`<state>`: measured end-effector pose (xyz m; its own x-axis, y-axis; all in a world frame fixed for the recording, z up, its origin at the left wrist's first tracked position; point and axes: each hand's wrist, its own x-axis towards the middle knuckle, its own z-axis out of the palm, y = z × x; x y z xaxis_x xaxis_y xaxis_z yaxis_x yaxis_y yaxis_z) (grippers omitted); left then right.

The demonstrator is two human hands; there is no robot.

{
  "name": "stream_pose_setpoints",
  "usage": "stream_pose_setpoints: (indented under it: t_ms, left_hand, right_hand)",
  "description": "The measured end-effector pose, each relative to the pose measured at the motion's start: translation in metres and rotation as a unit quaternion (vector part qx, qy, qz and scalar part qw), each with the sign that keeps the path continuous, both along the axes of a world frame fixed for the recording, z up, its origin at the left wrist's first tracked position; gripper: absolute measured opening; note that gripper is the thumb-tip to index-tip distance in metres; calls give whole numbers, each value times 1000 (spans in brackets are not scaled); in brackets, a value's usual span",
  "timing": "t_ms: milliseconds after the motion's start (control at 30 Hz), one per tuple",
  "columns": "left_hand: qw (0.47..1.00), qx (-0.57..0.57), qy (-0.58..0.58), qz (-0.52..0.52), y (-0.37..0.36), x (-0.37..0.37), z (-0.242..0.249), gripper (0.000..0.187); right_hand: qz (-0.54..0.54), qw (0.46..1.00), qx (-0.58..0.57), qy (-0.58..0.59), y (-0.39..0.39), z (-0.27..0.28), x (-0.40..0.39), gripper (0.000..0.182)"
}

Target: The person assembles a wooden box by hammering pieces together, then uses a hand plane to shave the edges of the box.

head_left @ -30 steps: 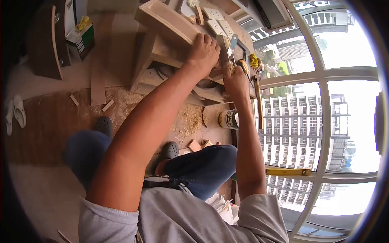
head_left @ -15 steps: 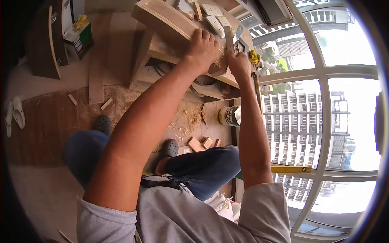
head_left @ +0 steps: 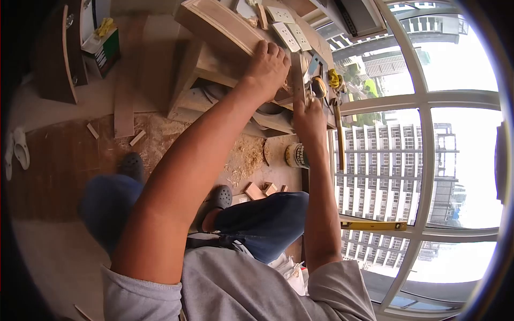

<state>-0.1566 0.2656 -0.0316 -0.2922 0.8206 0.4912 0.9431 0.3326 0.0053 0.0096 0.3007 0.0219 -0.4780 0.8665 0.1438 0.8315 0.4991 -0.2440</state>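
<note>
My left hand [head_left: 267, 69] has its fingers bent over the end of a wooden drawer-like piece with a moulded face [head_left: 219, 24], which lies on a wooden cabinet [head_left: 214, 61]. Close by on the right, my right hand [head_left: 310, 117] is closed around the near end of a long, narrow tool [head_left: 299, 77], which looks like a hand plane. Its underside and the piece's edge beside it are partly hidden. Pale shavings show near the right fingers. A tape measure [head_left: 318, 86] lies just beyond them.
White socket plates [head_left: 286, 36] and a yellow cloth-like item [head_left: 335, 78] rest on the worktop. A hammer-like tool [head_left: 339, 134] lies at its right edge. Below are a labelled can [head_left: 296, 155], wood offcuts [head_left: 257, 190] and shavings [head_left: 243, 155]. Windows line the right side, near a yellow level [head_left: 375, 225].
My right hand and the long tool have moved back toward my body, uncovering the tape measure. My left hand stays on the wooden piece. The view has shifted slightly.
</note>
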Motion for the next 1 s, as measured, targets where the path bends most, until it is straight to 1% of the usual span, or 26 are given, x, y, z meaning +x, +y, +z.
stream_pose_setpoints:
  t_ms: [100, 133, 200, 233, 300, 333, 400, 433, 500, 533, 567, 633, 667, 700, 733, 767, 800, 833, 867, 900, 933, 967, 1000]
  left_hand:
    - [1000, -8, -25, 1, 7, -1, 1, 74]
    - [1000, -14, -22, -10, 5, 7, -1, 74]
    - [1000, -8, -1, 12, 6, 0, 0, 77]
    - [1000, -15, -4, 9, 5, 0, 2, 80]
    - [1000, -10, 2, 8, 4, -2, 1, 80]
    - [1000, -1, 6, 6, 4, -2, 0, 80]
    - [1000, 3, -5, -6, 7, 0, -1, 80]
    - [1000, 0, -7, -12, 5, -4, -2, 79]
    - [1000, 5, 8, -1, 6, -5, -8, 79]
    - [1000, 19, 18, 8, 10, -1, -7, 80]
    - [1000, 27, -4, -1, 9, -2, -7, 76]
    - [1000, 0, 5, -3, 3, -1, -2, 76]
    - [1000, -21, 8, -3, 2, -3, 2, 76]
    - [1000, -17, -10, -13, 4, -4, 1, 78]
    - [1000, -19, -16, -18, 2, 2, -3, 78]
    - [1000, -9, -5, -15, 1, 5, -3, 79]
    - [1000, 4, 11, -4, 2, -2, -1, 79]
    - [1000, 1, 12, -1, 1, -4, -4, 79]
    - [1000, -2, 9, -6, -1, -2, -9, 75]
    - [1000, 4, 7, -9, 2, -2, -7, 71]
    - [1000, 12, 4, -10, 5, -3, -4, 68]
    - [1000, -9, 4, -7, 4, -3, -1, 67]
    - [1000, -8, 5, -3, 3, -6, 1, 67]
  right_hand:
    - [4, 1000, 0, -10, -13, -6, 15, 46]
    - [-7, 1000, -5, -7, -3, -6, 14, 46]
    - [1, 998, 30, -53, 52, 6, -29, 56]
    - [-3, 998, 29, -54, 67, 6, -37, 56]
    - [10, 999, -11, -40, 85, 3, -53, 57]
    - [9, 999, -10, -43, 67, -2, -40, 57]
    - [25, 999, 42, 6, 8, -11, 4, 57]
    - [32, 999, 40, 6, 0, -10, 6, 57]
    - [-8, 999, 0, -33, -15, -4, 17, 57]
    - [-4, 999, 22, -26, 9, -4, 3, 55]
    - [1, 999, 27, -25, 34, 2, -19, 54]
    - [1, 999, 34, -21, 63, 8, -37, 52]
    - [13, 999, 20, -36, 74, 10, -43, 52]
    - [25, 998, 4, -54, 80, 7, -46, 53]
    - [20, 998, 2, -60, 59, -3, -25, 53]
    - [31, 999, 26, -21, 22, -13, 5, 53]
    - [50, 997, 53, 24, 6, -17, 13, 53]
    - [40, 999, 10, 11, 4, -6, 9, 54]
    - [23, 999, -37, 0, 0, 3, 10, 54]
    - [-5, 999, -26, -34, 17, 6, -4, 56]
    - [-5, 999, -22, -32, 40, 9, -19, 56]
    - [0, 999, -10, -33, 62, 8, -33, 57]
    - [8, 999, 1, -34, 67, 11, -46, 57]
